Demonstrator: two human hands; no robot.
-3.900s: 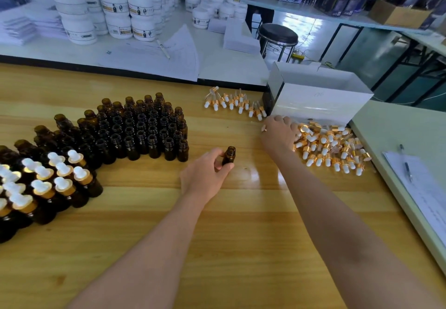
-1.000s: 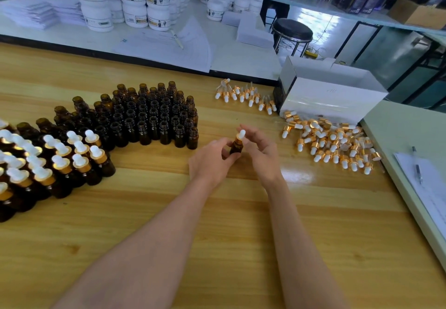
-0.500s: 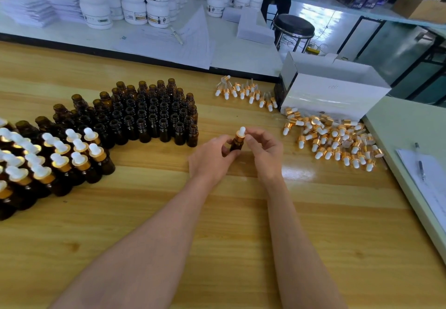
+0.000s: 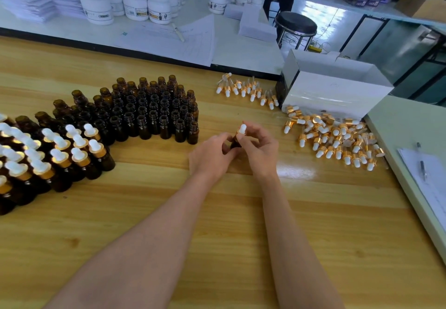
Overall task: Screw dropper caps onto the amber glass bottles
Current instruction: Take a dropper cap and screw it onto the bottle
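Left hand (image 4: 212, 155) grips amber bottle (image 4: 234, 142) (upright), right hand (image 4: 260, 147) pinches dropper cap (image 4: 241, 129) — seated on top

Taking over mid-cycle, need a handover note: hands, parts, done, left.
Left hand grips one amber bottle upright on the wooden table. Right hand pinches the dropper cap seated on its neck. I cannot tell whether it is fully tight.
Done: capped bottles grouped at far left.
Left: a block of open bottles, behind and left of the hands.
Supply: loose caps piled to the right, in front of the white box. A smaller row of caps lies left of the box.
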